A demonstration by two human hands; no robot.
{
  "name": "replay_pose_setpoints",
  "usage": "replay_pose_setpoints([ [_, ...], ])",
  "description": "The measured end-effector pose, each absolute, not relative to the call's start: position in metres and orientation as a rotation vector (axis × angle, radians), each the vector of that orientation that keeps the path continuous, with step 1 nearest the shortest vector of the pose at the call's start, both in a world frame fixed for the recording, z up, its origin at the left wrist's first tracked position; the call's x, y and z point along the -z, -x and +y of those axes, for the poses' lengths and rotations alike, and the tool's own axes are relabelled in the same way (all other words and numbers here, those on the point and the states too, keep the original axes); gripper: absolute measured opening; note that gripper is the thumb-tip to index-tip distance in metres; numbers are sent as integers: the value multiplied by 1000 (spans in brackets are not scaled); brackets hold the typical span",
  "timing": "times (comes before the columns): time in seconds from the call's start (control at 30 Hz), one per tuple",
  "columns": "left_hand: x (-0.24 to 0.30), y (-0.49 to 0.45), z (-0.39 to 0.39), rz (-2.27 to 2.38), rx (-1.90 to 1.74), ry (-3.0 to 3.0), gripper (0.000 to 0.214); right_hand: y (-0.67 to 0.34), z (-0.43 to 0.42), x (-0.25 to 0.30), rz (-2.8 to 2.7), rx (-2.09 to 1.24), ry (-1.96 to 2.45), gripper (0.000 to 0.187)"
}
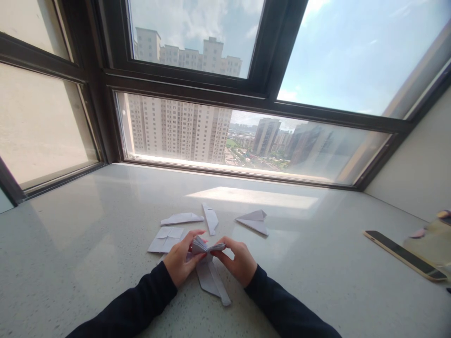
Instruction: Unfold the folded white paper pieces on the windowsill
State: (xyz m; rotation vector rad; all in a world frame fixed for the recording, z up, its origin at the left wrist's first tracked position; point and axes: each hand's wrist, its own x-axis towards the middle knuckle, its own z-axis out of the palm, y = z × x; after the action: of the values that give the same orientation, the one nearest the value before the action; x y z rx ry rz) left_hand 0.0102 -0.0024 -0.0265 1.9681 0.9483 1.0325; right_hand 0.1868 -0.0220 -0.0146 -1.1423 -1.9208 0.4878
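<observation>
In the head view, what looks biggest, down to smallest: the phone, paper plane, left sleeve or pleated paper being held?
1. Left sleeve
2. Phone
3. Paper plane and pleated paper: unsure, the latter's partly hidden

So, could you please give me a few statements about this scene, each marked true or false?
1. The left hand and right hand both hold the pleated white paper. True.
2. The pointed white paper dart lies left of both hands. False: the pointed white paper dart lies beyond the right hand, towards the windows.
3. A flat, black-screened phone lies on the right of the pale speckled surface. True.
4. Both sleeves are bright red. False: the long fabric sleeves are dark navy.
</observation>
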Motion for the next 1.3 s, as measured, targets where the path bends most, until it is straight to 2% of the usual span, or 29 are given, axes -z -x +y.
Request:
replay_pose_setpoints([
  [0.1, 23, -10, -5, 982, -980, -2044, 17, -184, -24, 14, -1899, -548, 1127, 8],
  [0.27, 17, -10, -9, 993, -1067, -2032, 15, -182, -21, 15, -1711, -842, 1041, 13],
  [0.4, 13, -11, -10, 932, -1087, -2037, 23, -198, -12, 11, -1600, -1029, 1088, 24],
  [0.5, 11, -11, -11, 998, -1105, -2035, 25, -229, -4, 4, -1574, -1044, 1171, 31],
  [0.57, 11, -11, -12, 1031, -1023, -2074, 25, -256, 0, 1, -1563, -1040, 1257, 33],
  [0.77, 24, -14, -15, 968, -746, -2365, 42, -312, 2, 2, -1580, -1036, 1562, 32],
  [0.93, 32, -15, -12, 882, -618, -2401, 41, -316, 2, 9, -1655, -903, 1748, 24],
  [1.1, 27, -14, -8, 919, -627, -2166, 43, -308, 2, 7, -1758, -584, 1925, 16],
  [1.3, 25, -13, -7, 984, -605, -1953, 42, -299, 0, 1, -1814, -269, 2088, 21],
])
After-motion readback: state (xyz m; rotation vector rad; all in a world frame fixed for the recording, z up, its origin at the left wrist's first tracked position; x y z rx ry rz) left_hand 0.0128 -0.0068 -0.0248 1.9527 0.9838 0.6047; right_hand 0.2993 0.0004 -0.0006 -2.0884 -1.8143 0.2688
